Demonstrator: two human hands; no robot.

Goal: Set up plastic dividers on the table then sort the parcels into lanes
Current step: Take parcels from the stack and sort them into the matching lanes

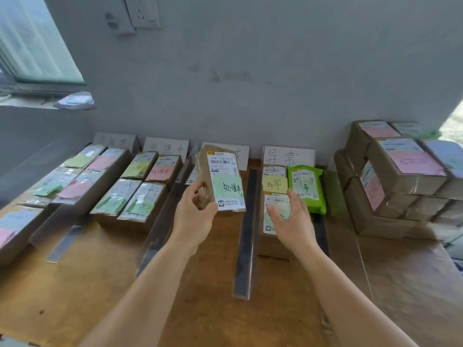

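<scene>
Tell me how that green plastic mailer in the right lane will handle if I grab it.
The green mailer is a soft bag with crimped ends, so it will likely flex and sag. It looks thin, probably light. Its glossy film may slip; pinch an edge.

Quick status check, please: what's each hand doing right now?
Left hand grips brown cardboard parcel with green note, lifted. Right hand open over a lane parcel. Path clear.

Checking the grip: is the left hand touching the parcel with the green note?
Touching. The head view shows the left hand gripping the raised parcel at its lower left corner.
</scene>
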